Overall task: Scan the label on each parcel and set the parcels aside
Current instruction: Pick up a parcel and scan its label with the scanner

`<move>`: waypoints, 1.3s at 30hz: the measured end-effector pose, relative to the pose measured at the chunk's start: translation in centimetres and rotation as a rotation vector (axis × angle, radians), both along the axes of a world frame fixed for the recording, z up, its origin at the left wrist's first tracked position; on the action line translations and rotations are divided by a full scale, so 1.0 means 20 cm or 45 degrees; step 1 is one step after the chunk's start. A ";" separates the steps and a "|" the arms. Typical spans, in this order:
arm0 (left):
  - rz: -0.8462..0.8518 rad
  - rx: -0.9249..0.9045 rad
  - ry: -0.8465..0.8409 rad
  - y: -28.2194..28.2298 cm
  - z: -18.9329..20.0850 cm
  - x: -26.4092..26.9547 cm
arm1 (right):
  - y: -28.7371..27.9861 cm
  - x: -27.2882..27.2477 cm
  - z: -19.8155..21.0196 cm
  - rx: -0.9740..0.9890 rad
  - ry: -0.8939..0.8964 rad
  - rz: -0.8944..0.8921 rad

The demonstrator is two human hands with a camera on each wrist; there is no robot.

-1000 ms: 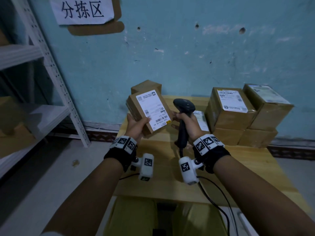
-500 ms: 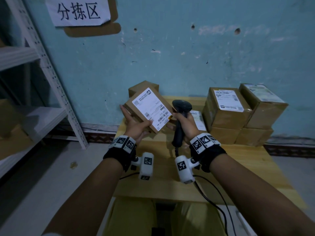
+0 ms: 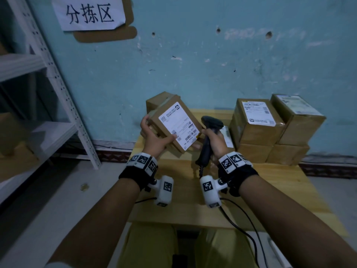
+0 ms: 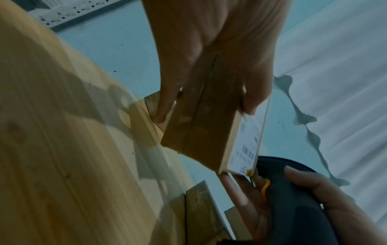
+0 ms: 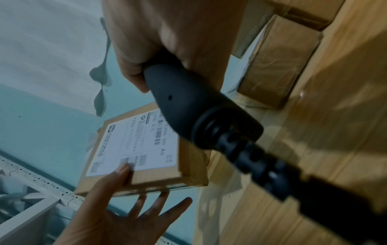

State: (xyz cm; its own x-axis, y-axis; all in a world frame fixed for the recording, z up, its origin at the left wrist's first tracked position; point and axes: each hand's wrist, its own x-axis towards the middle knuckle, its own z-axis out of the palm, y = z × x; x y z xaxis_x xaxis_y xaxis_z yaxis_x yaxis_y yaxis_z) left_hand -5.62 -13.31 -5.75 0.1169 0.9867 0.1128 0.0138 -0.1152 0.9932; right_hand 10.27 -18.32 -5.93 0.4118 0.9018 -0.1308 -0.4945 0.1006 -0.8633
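My left hand [image 3: 154, 138] holds a flat brown parcel [image 3: 170, 120] above the table's far left, thumb on its white label [image 3: 178, 125] and fingers under it. The parcel [image 4: 201, 126] is tilted, label facing up and towards me. My right hand [image 3: 214, 140] grips the handle of a black barcode scanner [image 3: 211, 122], upright just right of the parcel, its head beside the label's barcode corner. In the right wrist view the scanner handle [image 5: 188, 112] crosses in front of the label [image 5: 136, 142]. Another brown parcel [image 3: 158, 99] lies behind the held one.
Stacked brown parcels [image 3: 257, 120] stand at the back right of the wooden table [image 3: 280, 190], two with labels on top. A white metal shelf rack [image 3: 63, 89] stands at the left. The scanner cable [image 3: 243, 223] runs off the table's front edge. A blue wall is close behind.
The parcel has tilted over and shifted slightly left and away in my left hand. The scanner has stayed upright beside it.
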 end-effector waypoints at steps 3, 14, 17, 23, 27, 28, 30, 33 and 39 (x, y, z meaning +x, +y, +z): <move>0.040 -0.055 -0.043 0.00 0.02 0.01 | 0.00 0.01 0.00 -0.015 -0.027 -0.025; 0.084 -0.172 0.038 -0.02 0.03 0.00 | 0.01 0.03 -0.02 -0.055 -0.107 -0.138; -0.006 -0.221 0.054 0.01 0.02 -0.02 | 0.01 0.04 -0.01 -0.053 -0.080 -0.133; -0.219 -0.196 0.272 0.00 0.02 -0.06 | 0.00 0.03 0.02 -0.034 -0.148 -0.091; -0.234 -0.113 0.269 -0.02 0.01 -0.06 | 0.02 0.01 0.04 -0.039 -0.259 -0.077; -0.239 -0.124 0.249 -0.02 0.01 -0.06 | 0.03 0.00 0.05 -0.047 -0.286 -0.078; -0.245 -0.166 0.199 -0.01 0.01 -0.07 | 0.03 0.01 0.05 -0.055 -0.300 -0.084; -0.201 -0.206 0.182 0.00 0.01 -0.08 | 0.03 0.02 0.05 -0.043 -0.278 -0.085; -0.107 -0.255 0.084 -0.01 -0.01 -0.04 | 0.04 -0.01 0.06 -0.023 -0.240 -0.092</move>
State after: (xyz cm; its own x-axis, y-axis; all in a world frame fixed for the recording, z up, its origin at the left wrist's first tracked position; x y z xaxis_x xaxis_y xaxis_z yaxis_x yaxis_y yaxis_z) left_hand -6.41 -13.51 -6.00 0.2005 0.9750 -0.0953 0.0783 0.0810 0.9936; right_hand 10.15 -17.49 -4.67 0.4939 0.8673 -0.0614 -0.3164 0.1135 -0.9418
